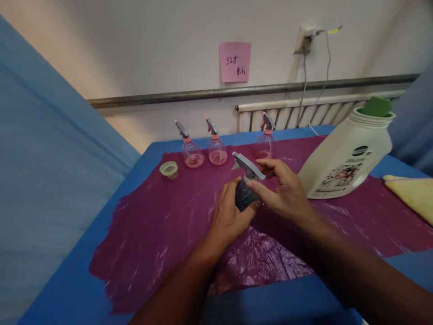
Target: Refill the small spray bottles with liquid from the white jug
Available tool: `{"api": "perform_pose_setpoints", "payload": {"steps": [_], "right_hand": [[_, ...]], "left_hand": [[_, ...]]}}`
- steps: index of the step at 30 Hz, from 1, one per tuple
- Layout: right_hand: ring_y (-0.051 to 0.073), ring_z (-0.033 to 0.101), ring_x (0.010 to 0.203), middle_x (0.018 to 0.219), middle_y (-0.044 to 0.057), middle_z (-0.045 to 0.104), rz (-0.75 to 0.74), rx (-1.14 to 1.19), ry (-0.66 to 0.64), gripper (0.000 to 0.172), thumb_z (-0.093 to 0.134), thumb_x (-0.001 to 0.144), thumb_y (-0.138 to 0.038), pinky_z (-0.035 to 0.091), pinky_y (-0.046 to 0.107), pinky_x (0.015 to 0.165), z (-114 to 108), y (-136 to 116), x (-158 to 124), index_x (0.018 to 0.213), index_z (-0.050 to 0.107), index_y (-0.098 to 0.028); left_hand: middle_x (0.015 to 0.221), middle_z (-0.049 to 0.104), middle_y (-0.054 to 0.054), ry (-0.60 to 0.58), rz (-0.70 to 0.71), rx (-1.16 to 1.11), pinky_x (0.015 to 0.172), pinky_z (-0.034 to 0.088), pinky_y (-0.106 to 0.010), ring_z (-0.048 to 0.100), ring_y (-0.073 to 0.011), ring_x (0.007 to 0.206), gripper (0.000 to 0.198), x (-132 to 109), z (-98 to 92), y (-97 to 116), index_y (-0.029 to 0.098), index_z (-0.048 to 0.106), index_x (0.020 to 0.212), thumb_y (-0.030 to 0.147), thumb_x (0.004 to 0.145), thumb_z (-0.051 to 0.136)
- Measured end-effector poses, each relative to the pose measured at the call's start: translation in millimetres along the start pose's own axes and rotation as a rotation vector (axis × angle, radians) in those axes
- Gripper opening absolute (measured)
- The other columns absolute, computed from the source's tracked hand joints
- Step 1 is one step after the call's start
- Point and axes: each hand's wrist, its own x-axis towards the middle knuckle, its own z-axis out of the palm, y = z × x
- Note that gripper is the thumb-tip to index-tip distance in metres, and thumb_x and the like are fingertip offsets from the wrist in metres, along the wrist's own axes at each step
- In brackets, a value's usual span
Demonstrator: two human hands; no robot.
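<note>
My left hand (230, 210) is wrapped around the body of a small spray bottle (244, 195) with dark green liquid inside and a grey trigger head. At its neck, my right hand (287, 192) is closed on the collar, thumb in front and fingers bent behind the spray head. The bottle stands roughly upright over a purple plastic sheet (162, 234). Behind it are a pink-collared spray bottle (217, 155) and a similar spray bottle (192, 159), both holding pink liquid. A third spray bottle (265, 145) with a pink collar stands farther right.
A large cream jug (338, 158), with a green piece in its mouth, stands close to my right arm. A small greenish cup (169, 169) sits at left. At far right lies a yellow cloth (411, 196). Blue curtain (43, 149) hangs at left; a metal rail (189, 95) crosses the wall.
</note>
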Motion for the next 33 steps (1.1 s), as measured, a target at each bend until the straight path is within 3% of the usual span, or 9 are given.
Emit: {"api": "perform_pose_setpoints", "payload": {"steps": [3,9,16,19,21,24,29,33], "right_hand": [[0.03,0.074,0.108,0.119,0.006,0.081,0.077,0.062,-0.027,0.04,0.088,0.089,-0.049,0.06,0.05,0.1,8,5,-4,0.122,0.073,-0.031],[0.026,0.075,0.097,0.102,0.002,0.081,0.215,0.145,-0.007,0.028,0.086,0.09,-0.048,0.058,0.047,0.097,18,5,-6,0.104,0.071,-0.029],[0.028,0.078,0.111,0.118,0.004,0.084,0.165,0.205,-0.077,0.026,0.074,0.101,-0.042,0.06,0.046,0.103,17,7,-12,0.124,0.077,-0.03],[0.028,0.077,0.119,0.128,0.005,0.083,0.173,0.253,-0.08,0.039,0.081,0.096,-0.041,0.059,0.05,0.11,20,12,-13,0.132,0.072,-0.031],[0.029,0.077,0.116,0.125,0.006,0.083,0.222,0.267,-0.048,0.044,0.088,0.089,-0.043,0.06,0.052,0.109,23,16,-13,0.128,0.071,-0.03],[0.029,0.078,0.112,0.118,0.005,0.084,0.244,0.262,-0.041,0.034,0.088,0.09,-0.043,0.06,0.051,0.106,23,18,-14,0.118,0.074,-0.029],[0.028,0.077,0.123,0.13,0.005,0.083,0.17,0.295,-0.13,0.031,0.071,0.104,-0.038,0.057,0.05,0.114,20,15,-15,0.133,0.075,-0.03],[0.028,0.076,0.123,0.131,0.005,0.081,0.239,0.333,-0.062,0.045,0.085,0.092,-0.041,0.058,0.05,0.114,25,20,-16,0.132,0.069,-0.03]], "left_hand": [[0.149,0.068,-0.011,0.002,0.004,-0.005,0.121,0.054,-0.054,0.067,-0.0337,0.142,0.068,0,-0.4,2,0.031,0.057,0.155,0.038,0.095,0.088],[0.147,0.069,-0.011,-0.015,0.022,0.0,0.122,0.055,-0.054,0.067,-0.0335,0.143,0.065,2,0.4,2,0.03,0.059,0.152,0.035,0.094,0.087],[0.159,0.064,-0.013,-0.004,0.101,-0.001,0.131,0.049,-0.057,0.06,-0.0348,0.153,0.071,2,0.8,-4,0.031,0.055,0.16,0.036,0.097,0.086],[0.159,0.065,-0.013,-0.007,0.111,-0.009,0.131,0.049,-0.057,0.061,-0.0345,0.153,0.07,2,0.7,-3,0.031,0.055,0.161,0.037,0.098,0.084],[0.159,0.065,-0.012,-0.011,0.107,-0.011,0.13,0.049,-0.057,0.062,-0.0343,0.152,0.07,2,0.4,-2,0.031,0.054,0.162,0.036,0.098,0.084],[0.16,0.065,-0.011,-0.02,0.092,-0.002,0.131,0.049,-0.057,0.06,-0.0344,0.154,0.073,2,-0.1,0,0.032,0.054,0.162,0.032,0.095,0.085],[0.159,0.065,-0.013,-0.021,0.087,-0.004,0.131,0.049,-0.056,0.06,-0.0344,0.153,0.073,2,0.1,0,0.03,0.055,0.161,0.034,0.095,0.086],[0.158,0.066,-0.012,-0.019,0.093,-0.007,0.132,0.048,-0.056,0.061,-0.0336,0.153,0.072,2,0.8,-1,0.031,0.054,0.162,0.034,0.097,0.084]]}}
